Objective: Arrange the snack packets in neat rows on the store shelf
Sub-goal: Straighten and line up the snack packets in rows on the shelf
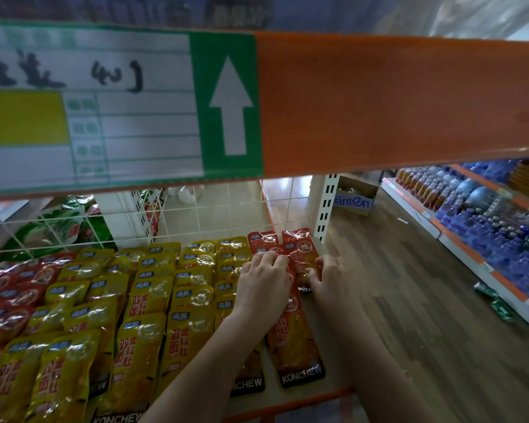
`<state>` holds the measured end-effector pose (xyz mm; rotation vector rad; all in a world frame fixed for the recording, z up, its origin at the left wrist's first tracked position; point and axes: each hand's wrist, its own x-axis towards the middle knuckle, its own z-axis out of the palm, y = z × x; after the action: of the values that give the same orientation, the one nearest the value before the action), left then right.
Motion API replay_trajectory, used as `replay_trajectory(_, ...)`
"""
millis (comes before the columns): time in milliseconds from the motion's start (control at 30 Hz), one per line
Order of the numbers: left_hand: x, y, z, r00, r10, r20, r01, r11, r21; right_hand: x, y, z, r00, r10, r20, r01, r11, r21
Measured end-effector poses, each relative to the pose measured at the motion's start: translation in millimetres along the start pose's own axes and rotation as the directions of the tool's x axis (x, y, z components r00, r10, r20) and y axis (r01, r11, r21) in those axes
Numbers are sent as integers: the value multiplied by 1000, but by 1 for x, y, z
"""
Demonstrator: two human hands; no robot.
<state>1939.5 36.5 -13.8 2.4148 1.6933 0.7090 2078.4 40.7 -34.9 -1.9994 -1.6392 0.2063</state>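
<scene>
Yellow snack packets (153,300) lie in overlapping rows across the middle of the shelf (324,340), with red packets (6,303) at the far left. At the right end runs a column of red-orange packets (293,346). My left hand (264,283) presses down on that column near its far end. My right hand (327,277) pinches the edge of a red-orange packet (301,259) beside it. Both forearms reach in from the bottom of the view. Two more red packets (280,238) lie at the back.
An orange beam with a green arrow label (229,102) hangs close above the shelf. A white wire grid (196,215) backs it, a white upright (322,206) bounds the right. Across the wooden aisle floor (409,300) stand shelves of bottles (486,221) and a cardboard box (353,196).
</scene>
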Motion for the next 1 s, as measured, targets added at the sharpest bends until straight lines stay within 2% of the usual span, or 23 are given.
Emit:
replay_trajectory(200,2,-2,-5,997,-13,-74,5,995,-96,2,-4,-12,994,13,-104,-5,997,81)
replay_trajectory(300,6,-4,-10,992,-44,-122,30,993,-114,11,-11,-26,999,21,-45,-15,993,118)
replay_trajectory(500,6,-8,-12,985,-115,-128,108,992,-63,39,-25,-28,992,-18,122,18,1000,3)
replay_trajectory(600,4,-11,-12,979,-141,-148,132,989,-71,48,-24,-14,994,-35,100,42,997,-71)
replay_trajectory(700,2,-13,-12,974,-155,-163,140,986,-95,52,-23,-3,996,-75,55,75,997,-13)
replay_trajectory(867,1,-13,-11,975,-164,-149,152,985,-87,46,-24,-1,991,-99,91,93,993,73)
replay_trajectory(1000,2,-12,-11,980,-142,-136,134,989,-70,44,-24,1,977,-130,172,123,991,50)
